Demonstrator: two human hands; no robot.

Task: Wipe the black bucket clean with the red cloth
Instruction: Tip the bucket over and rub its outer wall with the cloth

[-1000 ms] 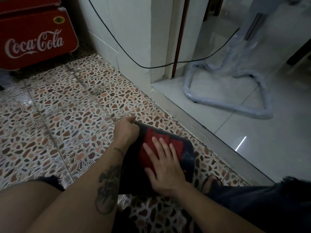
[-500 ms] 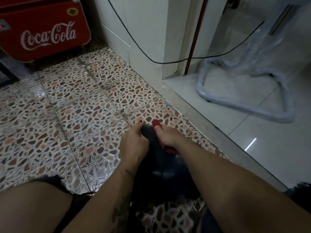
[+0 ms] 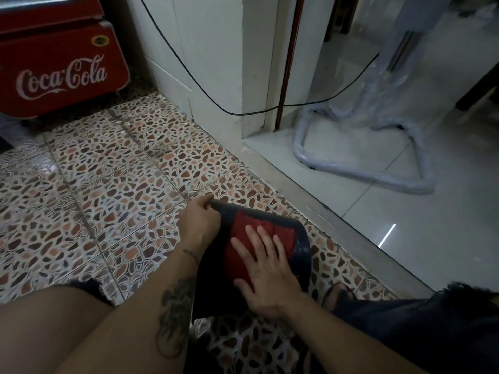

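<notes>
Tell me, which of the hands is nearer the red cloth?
Right. The right hand lies flat on the red cloth, pressing it against the black bucket. The left hand grips the bucket's edge beside it.

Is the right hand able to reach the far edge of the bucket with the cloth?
Probably yes. The right hand lies flat on the red cloth, on the black bucket. Nothing sits between the fingertips and the far rim, and the left hand steadies the corner.

dim, soft focus | floor glare right | wide-angle edge bending
</notes>
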